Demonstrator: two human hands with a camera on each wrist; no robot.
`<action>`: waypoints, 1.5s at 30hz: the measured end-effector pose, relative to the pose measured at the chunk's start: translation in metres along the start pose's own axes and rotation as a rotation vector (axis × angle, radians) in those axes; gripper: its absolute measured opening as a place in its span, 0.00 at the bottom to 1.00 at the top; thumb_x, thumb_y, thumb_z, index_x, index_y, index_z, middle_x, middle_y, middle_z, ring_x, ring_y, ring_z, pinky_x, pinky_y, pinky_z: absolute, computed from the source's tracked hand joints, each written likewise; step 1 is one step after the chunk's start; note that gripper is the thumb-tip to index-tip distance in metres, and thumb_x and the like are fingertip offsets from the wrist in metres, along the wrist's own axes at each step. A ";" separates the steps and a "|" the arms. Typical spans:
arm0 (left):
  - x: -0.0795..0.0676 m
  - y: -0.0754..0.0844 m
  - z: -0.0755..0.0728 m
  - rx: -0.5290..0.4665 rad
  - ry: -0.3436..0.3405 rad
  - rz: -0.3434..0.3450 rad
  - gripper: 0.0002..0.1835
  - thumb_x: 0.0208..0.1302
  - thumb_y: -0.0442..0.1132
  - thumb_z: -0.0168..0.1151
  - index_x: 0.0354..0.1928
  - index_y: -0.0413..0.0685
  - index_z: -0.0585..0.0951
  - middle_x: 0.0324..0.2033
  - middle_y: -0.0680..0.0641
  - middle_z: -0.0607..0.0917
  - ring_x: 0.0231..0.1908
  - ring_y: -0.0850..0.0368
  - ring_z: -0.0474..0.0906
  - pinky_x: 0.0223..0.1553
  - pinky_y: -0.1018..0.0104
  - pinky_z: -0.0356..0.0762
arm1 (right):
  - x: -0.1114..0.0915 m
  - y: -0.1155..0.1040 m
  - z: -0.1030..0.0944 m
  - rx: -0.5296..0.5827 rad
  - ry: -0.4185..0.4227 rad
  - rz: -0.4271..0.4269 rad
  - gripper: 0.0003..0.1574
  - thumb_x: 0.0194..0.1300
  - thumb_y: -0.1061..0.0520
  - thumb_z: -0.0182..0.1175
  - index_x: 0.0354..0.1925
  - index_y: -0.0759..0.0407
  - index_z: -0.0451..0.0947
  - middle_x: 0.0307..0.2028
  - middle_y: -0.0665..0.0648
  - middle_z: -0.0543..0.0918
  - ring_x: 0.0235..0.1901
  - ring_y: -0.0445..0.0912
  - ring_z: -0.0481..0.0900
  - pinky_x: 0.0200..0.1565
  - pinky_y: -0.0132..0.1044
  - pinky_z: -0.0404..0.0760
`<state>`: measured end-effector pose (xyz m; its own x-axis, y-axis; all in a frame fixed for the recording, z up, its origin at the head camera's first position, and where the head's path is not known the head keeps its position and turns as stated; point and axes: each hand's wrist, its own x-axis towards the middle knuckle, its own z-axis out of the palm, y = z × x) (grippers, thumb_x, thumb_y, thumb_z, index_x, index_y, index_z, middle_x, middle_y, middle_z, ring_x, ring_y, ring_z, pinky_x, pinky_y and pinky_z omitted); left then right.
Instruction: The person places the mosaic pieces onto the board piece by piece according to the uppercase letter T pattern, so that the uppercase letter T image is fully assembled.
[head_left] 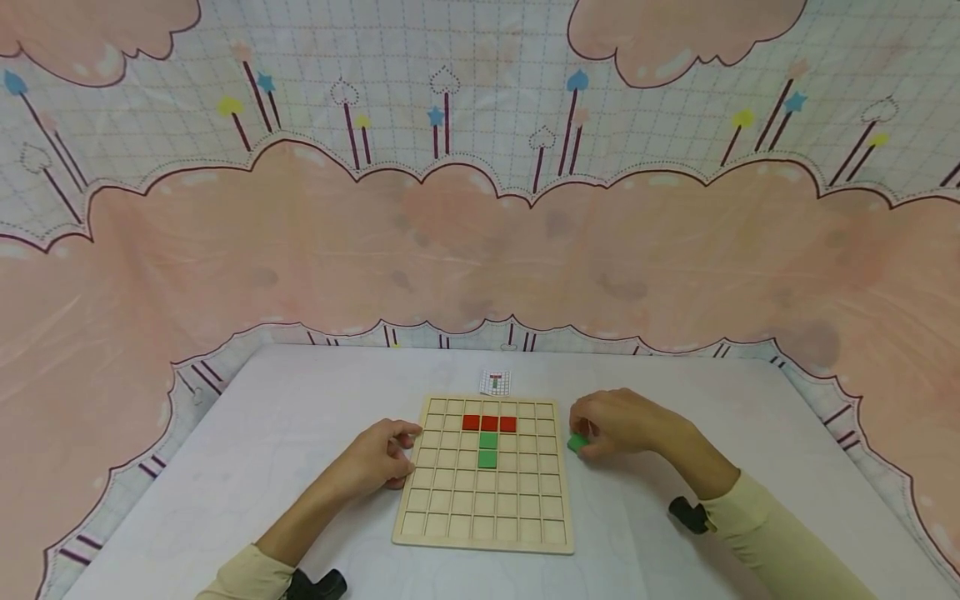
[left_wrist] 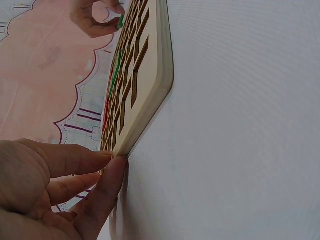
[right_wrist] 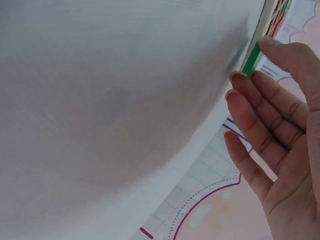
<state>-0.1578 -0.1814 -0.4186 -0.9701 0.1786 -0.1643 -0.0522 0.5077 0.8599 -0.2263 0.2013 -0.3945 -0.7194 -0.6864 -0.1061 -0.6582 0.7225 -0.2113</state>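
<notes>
My left hand (head_left: 375,454) holds the left edge of a pale wooden grid board (head_left: 450,504), thumb and fingers at its rim in the left wrist view. Three red square tiles (head_left: 489,423) sit in a row of its upper cells. Below the middle one, two green square tiles (head_left: 487,459) run downward in a column. Beside the board's right edge, my right hand (head_left: 618,423) pinches a loose green tile (right_wrist: 251,61) between thumb and fingertips, low over the table.
A small card (head_left: 495,382) printed with a red and green T on a grid lies just beyond the board. The white table (head_left: 300,400) meets a patterned cloth backdrop (head_left: 480,250) at its far edge and sides. Black straps (head_left: 688,515) sit on both wrists.
</notes>
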 end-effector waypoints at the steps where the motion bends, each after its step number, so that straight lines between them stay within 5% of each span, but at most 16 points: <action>1: 0.000 0.000 0.000 -0.003 -0.002 0.000 0.30 0.55 0.19 0.65 0.63 0.31 0.75 0.44 0.41 0.74 0.28 0.54 0.74 0.24 0.66 0.79 | 0.001 -0.001 -0.001 0.002 -0.004 0.006 0.10 0.58 0.48 0.72 0.34 0.44 0.80 0.28 0.41 0.77 0.30 0.36 0.71 0.33 0.32 0.73; 45: 0.000 0.003 0.000 -0.004 0.011 -0.028 0.29 0.56 0.19 0.64 0.63 0.32 0.76 0.44 0.42 0.74 0.30 0.55 0.74 0.25 0.67 0.80 | 0.037 -0.046 -0.014 0.030 -0.044 -0.107 0.10 0.61 0.46 0.72 0.38 0.44 0.83 0.30 0.42 0.80 0.31 0.37 0.74 0.34 0.30 0.76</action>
<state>-0.1582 -0.1800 -0.4163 -0.9707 0.1552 -0.1832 -0.0803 0.5094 0.8568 -0.2258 0.1432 -0.3749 -0.6348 -0.7627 -0.1240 -0.7232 0.6429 -0.2522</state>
